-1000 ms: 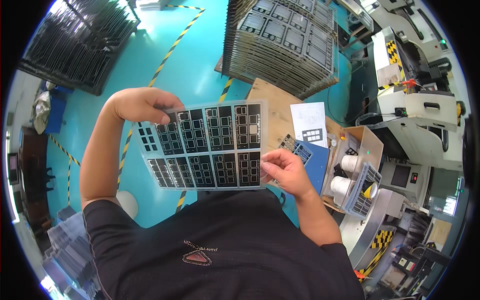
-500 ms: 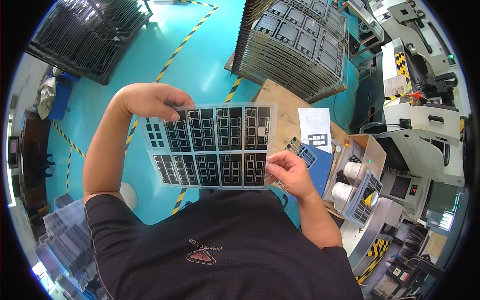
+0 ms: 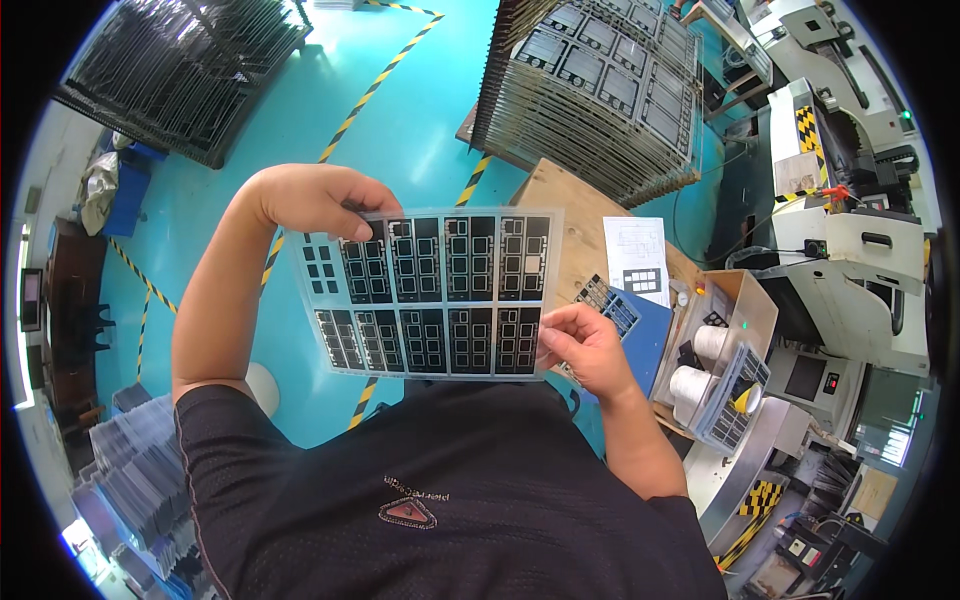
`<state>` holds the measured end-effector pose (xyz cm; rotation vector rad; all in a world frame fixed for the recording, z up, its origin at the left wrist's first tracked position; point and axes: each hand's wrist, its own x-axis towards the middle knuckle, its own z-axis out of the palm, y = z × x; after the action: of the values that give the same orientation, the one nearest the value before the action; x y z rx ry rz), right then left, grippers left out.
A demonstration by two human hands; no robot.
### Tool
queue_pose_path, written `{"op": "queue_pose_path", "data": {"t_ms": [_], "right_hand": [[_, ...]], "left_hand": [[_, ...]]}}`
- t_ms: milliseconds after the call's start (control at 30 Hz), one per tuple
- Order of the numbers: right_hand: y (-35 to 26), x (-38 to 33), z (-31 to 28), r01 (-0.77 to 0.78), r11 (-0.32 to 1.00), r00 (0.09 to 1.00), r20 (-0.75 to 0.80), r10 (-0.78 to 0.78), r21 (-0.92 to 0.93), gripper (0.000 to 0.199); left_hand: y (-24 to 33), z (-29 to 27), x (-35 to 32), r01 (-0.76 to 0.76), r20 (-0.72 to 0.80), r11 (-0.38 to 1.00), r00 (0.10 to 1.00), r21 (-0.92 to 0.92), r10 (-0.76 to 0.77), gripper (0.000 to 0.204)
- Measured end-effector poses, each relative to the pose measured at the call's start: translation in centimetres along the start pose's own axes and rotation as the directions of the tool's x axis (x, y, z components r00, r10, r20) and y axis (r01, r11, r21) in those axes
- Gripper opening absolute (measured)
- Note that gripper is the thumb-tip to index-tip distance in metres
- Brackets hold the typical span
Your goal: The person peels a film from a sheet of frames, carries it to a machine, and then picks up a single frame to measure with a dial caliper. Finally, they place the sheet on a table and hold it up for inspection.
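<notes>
A clear sheet printed with rows of black panels (image 3: pixel 471 260) is held up in front of my body, above the blue-green floor. My left hand (image 3: pixel 325 203) pinches its far edge toward the left corner, thumb on the near face. Closed on its right edge, low down, is my right hand (image 3: pixel 588 350), with thumb and forefinger pressed together. Each black panel bears small rectangular outlines, and one small rectangle at the upper right looks pale. The fingers behind the sheet are hidden.
To the right stands a wooden table (image 3: pixel 560 205) with a printed drawing (image 3: pixel 637 250), a blue board (image 3: pixel 648 325) and a box (image 3: pixel 752 300) holding white rolls (image 3: pixel 690 384). Beyond it rises a rack of panels (image 3: pixel 600 110). Machines (image 3: pixel 860 250) line the right; stacked sheets (image 3: pixel 145 460) lie lower left.
The whole view has shifted slightly, so the sheet and both hands appear a little farther right. Both hands keep the same grip on the sheet.
</notes>
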<state>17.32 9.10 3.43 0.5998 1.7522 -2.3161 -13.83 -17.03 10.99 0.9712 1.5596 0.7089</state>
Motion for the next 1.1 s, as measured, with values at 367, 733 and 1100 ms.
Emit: {"op": "queue_pose_path", "data": {"t_ms": [367,733,1100], "right_hand": [[-0.4,-0.1,-0.2,-0.005,1.000,1.000,-0.006,0.005,0.007,0.014],[-0.7,0.0,-0.6,-0.028,0.997,1.000,-0.003,0.028,0.069,0.013],[-0.4,0.4,-3.3,0.069,0.982,0.988,-0.148,-0.042,0.178,0.011]], "left_hand": [[-0.1,0.2,0.5,0.036,0.004,0.999,0.999,-0.010,-0.036,0.035],[-0.3,-0.4,1.4,0.035,0.021,0.999,0.999,-0.017,-0.034,0.029],[-3.7,-1.5,-0.5,-0.150,-0.072,0.938,0.988,-0.313,0.134,0.048]]}}
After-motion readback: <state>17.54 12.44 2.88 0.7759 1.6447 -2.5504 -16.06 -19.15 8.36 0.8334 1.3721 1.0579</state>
